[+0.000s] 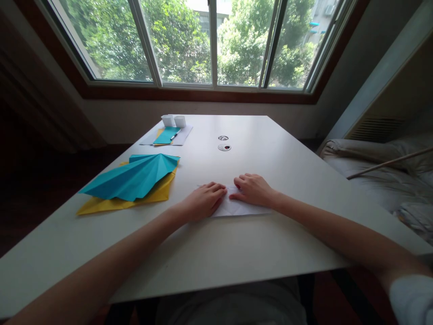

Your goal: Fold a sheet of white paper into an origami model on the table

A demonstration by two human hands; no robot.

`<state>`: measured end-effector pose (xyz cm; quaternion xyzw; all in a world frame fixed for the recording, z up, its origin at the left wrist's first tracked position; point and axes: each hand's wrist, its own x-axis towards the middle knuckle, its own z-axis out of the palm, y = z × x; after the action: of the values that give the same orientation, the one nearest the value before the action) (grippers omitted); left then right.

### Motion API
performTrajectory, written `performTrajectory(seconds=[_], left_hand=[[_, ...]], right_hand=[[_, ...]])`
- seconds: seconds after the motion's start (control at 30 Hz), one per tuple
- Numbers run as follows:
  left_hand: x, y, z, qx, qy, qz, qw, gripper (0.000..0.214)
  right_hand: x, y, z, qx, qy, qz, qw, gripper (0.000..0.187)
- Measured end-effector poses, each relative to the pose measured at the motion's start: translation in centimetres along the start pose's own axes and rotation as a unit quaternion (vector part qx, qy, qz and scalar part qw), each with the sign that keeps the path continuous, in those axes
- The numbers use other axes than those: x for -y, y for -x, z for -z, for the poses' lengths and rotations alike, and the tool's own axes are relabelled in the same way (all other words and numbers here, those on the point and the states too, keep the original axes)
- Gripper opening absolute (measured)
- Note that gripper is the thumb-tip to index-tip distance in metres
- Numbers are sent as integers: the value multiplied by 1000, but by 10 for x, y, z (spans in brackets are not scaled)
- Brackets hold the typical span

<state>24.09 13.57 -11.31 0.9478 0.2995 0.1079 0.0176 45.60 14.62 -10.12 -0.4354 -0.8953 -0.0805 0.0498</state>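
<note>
A white sheet of paper (241,208) with faint crease lines lies on the table between my hands. My left hand (207,198) rests over its left part, fingers bent and held close together, gripping it down against the table. On the upper right part lies my right hand (254,188), its fingers curled at the paper's far edge and its thumb on the sheet. A narrow gap separates the fingertips of both hands. The hands cover part of the paper's outline.
Left of my hands, a pleated blue paper (135,178) lies over folded yellow paper (158,192). Farther back are a blue sheet (165,136) with a pen (175,134) and two small white containers (180,121). Two round pieces (224,147) lie mid-table (243,131).
</note>
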Motion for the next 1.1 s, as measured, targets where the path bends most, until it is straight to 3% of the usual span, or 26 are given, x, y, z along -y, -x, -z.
performTrajectory(seconds=[0.4, 0.73, 0.9, 1.1], left_hand=[[-4, -3, 4, 9, 0, 13, 1000, 28], [-21, -14, 1, -11, -25, 96, 995, 22], [-16, 0, -9, -9, 2, 91, 996, 39], [-12, 9, -9, 57, 12, 91, 994, 59]], right_hand=[[7, 16, 0, 4, -44, 28, 999, 57], [8, 21, -5, -29, -90, 36, 995, 56], [7, 22, -6, -35, -104, 44, 993, 60], [7, 24, -4, -25, -101, 49, 993, 66]])
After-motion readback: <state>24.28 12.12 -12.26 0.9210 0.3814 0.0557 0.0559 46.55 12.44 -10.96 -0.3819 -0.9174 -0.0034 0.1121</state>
